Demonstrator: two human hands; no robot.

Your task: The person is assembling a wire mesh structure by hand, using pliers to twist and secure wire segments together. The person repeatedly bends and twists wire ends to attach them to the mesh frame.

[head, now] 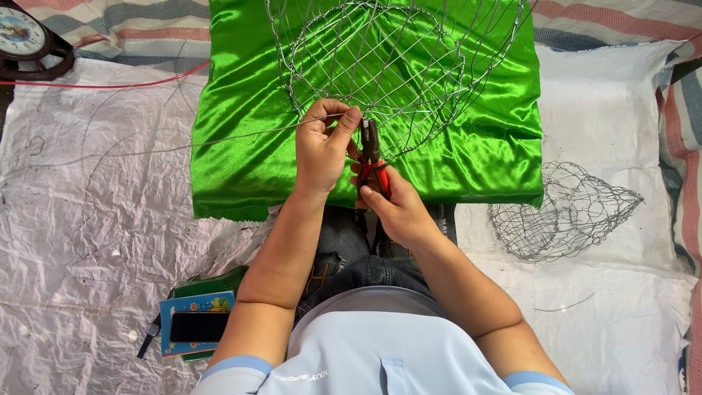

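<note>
Pinching a thin wire (219, 139) between thumb and fingers, the left hand (322, 146) is closed at the near rim of a wire basket (380, 66) that rests on green satin cloth (241, 132) over the person's lap. The right hand (395, 205) is wrapped tight around red-handled pliers (371, 150), whose nose points up at the same rim, touching the left fingers. A second, smaller wire frame (563, 212) lies on white sheeting (88, 241) to the right, well apart, and a phone (199, 327) lies lower left.
</note>
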